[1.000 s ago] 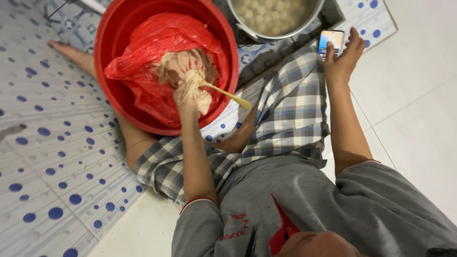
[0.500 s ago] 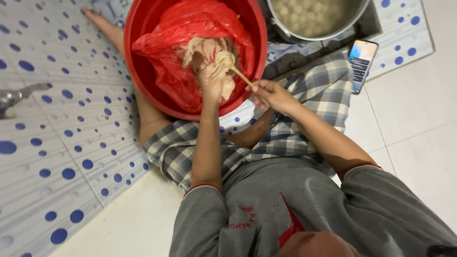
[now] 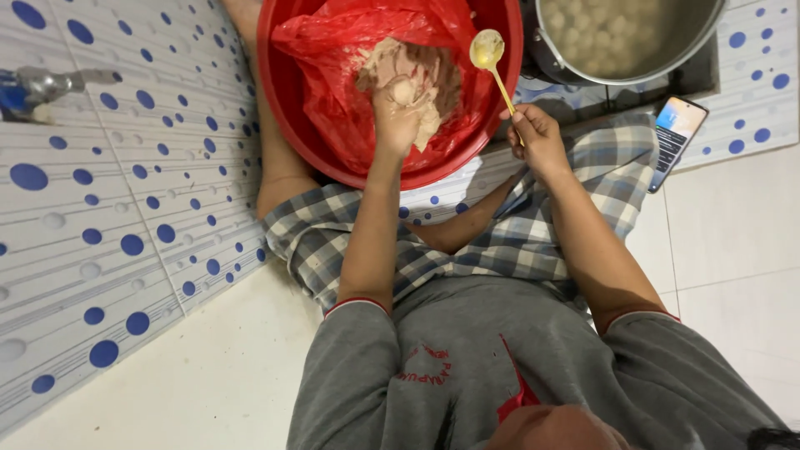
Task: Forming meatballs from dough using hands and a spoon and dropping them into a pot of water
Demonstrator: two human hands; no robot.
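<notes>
The person sits on the floor in a grey shirt and checked shorts, legs apart around a large round red plastic basin (image 3: 283, 125). The left hand (image 3: 398, 117) reaches into the basin, and its fingers are closed around a small lump of pale beige paste, squeezing it so that a round ball rises at the top of the fist. The right hand (image 3: 537, 137) is pinched around the thin handle of a yellow plastic spoon (image 3: 487, 50), and the empty bowl of the spoon hangs over the basin rim, near the left hand but not touching it.

The mass of beige paste (image 3: 417, 71) lies on a red plastic bag (image 3: 350, 50) that lines the basin. The step in hand seems to be the forming of one ball. The next move probably calls for bringing the spoon to the top of the fist, to scoop the ball off cleanly.

Farther away, to the right, stands a round metal pot (image 3: 550, 58) full of pale balls, maybe in water; the view is not clear there. A smartphone (image 3: 675, 137) lies beside the right knee.
</notes>
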